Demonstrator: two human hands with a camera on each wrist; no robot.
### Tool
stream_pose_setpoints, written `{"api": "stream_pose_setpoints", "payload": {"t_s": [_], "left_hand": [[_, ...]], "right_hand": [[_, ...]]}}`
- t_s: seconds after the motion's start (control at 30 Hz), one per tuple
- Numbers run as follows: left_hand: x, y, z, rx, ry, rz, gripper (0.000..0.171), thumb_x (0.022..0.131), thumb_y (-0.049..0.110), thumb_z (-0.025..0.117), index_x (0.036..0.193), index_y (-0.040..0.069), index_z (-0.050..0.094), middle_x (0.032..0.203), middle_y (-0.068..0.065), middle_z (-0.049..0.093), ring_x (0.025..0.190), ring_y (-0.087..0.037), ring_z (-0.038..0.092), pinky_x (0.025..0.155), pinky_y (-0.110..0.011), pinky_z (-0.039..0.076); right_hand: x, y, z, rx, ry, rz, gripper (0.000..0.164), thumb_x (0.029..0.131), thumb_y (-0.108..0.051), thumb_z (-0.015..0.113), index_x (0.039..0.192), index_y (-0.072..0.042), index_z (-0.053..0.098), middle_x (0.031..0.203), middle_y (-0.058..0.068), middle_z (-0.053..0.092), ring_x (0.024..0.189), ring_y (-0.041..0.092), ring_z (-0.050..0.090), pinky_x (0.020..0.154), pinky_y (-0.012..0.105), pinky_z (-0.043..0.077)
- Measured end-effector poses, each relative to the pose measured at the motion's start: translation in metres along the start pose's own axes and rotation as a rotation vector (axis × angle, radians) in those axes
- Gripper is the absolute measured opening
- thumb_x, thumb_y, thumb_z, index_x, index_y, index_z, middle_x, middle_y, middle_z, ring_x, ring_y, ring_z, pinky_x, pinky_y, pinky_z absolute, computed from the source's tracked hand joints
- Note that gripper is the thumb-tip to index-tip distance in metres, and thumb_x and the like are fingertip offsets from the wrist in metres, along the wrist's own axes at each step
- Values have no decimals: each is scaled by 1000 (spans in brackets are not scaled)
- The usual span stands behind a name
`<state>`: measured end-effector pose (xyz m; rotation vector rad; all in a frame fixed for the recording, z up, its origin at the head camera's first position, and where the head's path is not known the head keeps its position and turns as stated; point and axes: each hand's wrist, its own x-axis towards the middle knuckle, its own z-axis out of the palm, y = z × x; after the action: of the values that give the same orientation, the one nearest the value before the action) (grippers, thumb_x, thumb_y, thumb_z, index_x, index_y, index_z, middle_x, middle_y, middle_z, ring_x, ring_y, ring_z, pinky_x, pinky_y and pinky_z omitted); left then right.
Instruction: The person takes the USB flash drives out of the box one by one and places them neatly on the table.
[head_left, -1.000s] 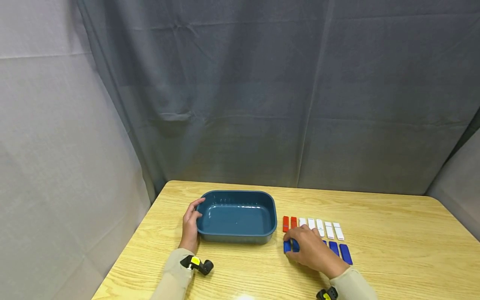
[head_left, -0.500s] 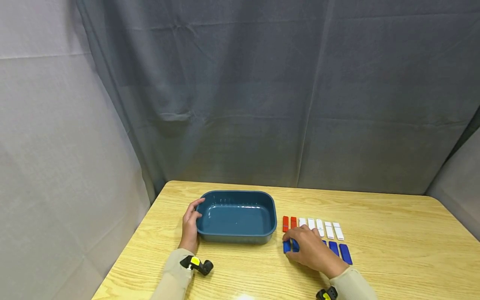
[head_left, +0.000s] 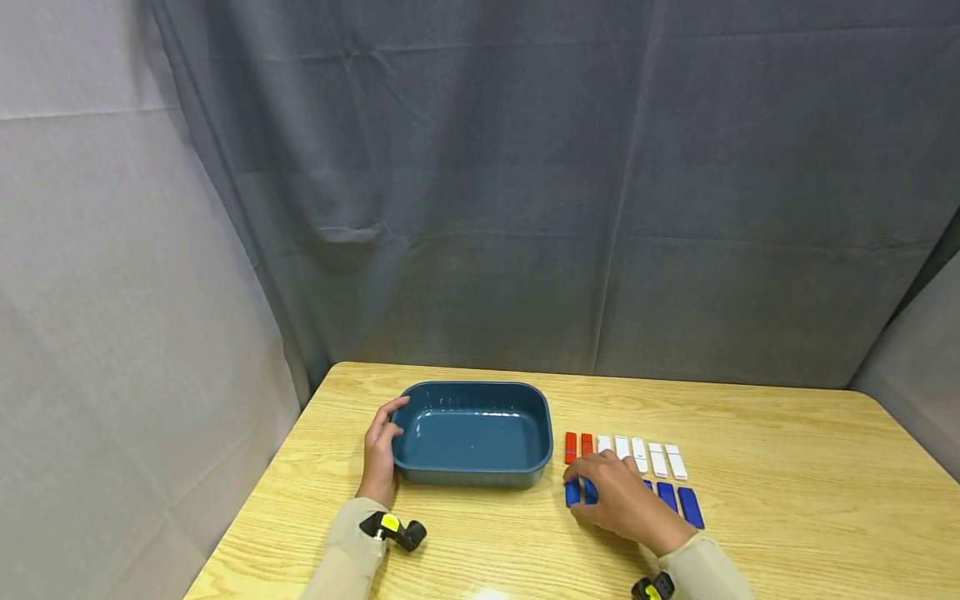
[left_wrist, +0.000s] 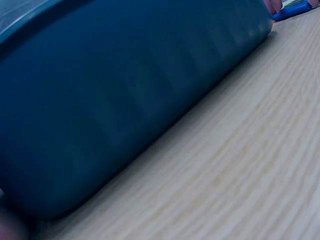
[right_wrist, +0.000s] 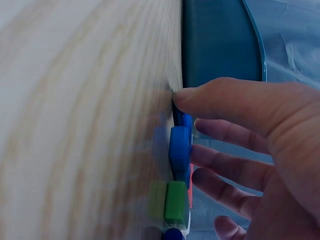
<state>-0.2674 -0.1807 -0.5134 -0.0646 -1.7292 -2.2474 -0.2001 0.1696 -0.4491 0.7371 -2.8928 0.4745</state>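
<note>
My left hand (head_left: 382, 442) holds the left end of a dark teal plastic bin (head_left: 472, 479), thumb and fingers over its rim. In the left wrist view the bin's outer wall (left_wrist: 135, 90) fills much of the frame. To the bin's right, my right hand (head_left: 618, 496) pinches the leftmost blue USB stick (head_left: 573, 493) of the near row by its ends; the stick lies on the table. Beside it is a second blue stick (right_wrist: 179, 150), then a green one (right_wrist: 175, 202) that the hand hides from the head view.
Behind lies a row of red sticks (head_left: 571, 448) and several white sticks (head_left: 657, 460). More dark blue sticks (head_left: 691, 508) continue the near row to the right. The wooden table (head_left: 787, 500) ends at a grey curtain (head_left: 480, 208).
</note>
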Motion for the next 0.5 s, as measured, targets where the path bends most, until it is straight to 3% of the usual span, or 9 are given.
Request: {"api": "stream_pose_setpoints", "payload": {"t_s": [0.5], "left_hand": [[-2,8,-1,2,-16,-43,49,86,-7,37,132,-2,53,146,-12,43,140,-19,28,112,-40,15]], "right_hand": [[1,-1,0,8,-5,-1,34,68,-24,85,97,-20,69,104,-4,67,90,15,51,71,36,30]]}}
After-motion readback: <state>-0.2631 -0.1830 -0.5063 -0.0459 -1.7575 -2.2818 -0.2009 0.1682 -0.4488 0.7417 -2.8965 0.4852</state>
